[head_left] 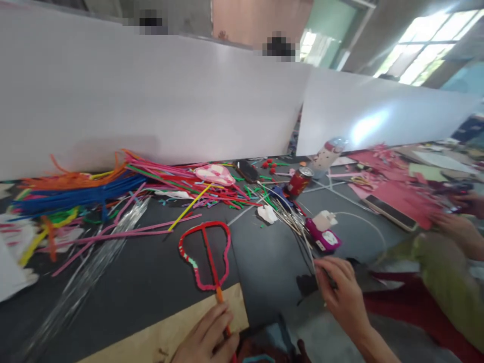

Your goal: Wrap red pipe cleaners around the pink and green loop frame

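My left hand [207, 337] is closed on the orange stem of a red pipe-cleaner loop [206, 252], a paddle-like outline with a red bar down its middle, lying flat on the dark table [151, 282]. My right hand [342, 290] reaches toward a bundle of thin sticks [297, 224]; its fingers are curled around the near ends of the sticks. A pink glue bottle [324, 236] lies just beyond that hand.
A heap of coloured pipe cleaners [113, 189] covers the left of the table, with clear plastic wrap [98, 262] beside it. A red can [298, 180] and a phone [247, 170] sit farther back. White boards [170, 101] wall the table. Another person's hands [456, 224] work at right among pink paper [397, 194].
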A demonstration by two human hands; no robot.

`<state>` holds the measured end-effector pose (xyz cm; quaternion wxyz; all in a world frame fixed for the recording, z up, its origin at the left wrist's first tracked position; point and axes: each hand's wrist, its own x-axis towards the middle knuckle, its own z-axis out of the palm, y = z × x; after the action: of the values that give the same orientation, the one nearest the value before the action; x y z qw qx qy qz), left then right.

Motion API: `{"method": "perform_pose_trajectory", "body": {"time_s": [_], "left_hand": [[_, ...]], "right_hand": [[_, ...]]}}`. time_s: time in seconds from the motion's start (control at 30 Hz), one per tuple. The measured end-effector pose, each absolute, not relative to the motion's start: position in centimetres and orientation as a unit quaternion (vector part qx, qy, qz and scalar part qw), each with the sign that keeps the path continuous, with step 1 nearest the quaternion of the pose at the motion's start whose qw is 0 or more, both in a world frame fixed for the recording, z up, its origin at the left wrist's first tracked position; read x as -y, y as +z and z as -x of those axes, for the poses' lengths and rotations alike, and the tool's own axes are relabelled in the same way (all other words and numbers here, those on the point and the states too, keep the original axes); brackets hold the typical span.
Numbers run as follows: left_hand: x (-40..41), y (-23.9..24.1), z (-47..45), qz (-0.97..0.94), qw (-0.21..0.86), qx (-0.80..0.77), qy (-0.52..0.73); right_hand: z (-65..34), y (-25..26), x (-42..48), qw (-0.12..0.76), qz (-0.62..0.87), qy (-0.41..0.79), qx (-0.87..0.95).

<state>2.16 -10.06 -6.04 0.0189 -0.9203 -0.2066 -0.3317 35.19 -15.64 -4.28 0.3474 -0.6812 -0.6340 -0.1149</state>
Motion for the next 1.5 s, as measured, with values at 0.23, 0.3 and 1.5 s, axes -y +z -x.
{"method": "perform_pose_trajectory", "body": {"time_s": [0.23, 0.3, 1.5], "left_hand": [[9.6, -6.9, -1.6, 0.932, 0.009, 0.166, -0.322], [9.7, -7.0, -1.4, 0.936, 0.009, 0.169, -0.307], [9.1, -4.4, -0.7, 0.943, -0.069, 0.186, -0.268]], "right_hand": [[-35.7, -3.6, 14.4, 0.303, 0.707, -0.074, 0.634], [-35.0, -4.5, 13.7, 0.259, 0.685, -0.052, 0.679], [-26.1, 1.0, -5.9, 0.117, 0.599, 0.03, 0.791]]}}
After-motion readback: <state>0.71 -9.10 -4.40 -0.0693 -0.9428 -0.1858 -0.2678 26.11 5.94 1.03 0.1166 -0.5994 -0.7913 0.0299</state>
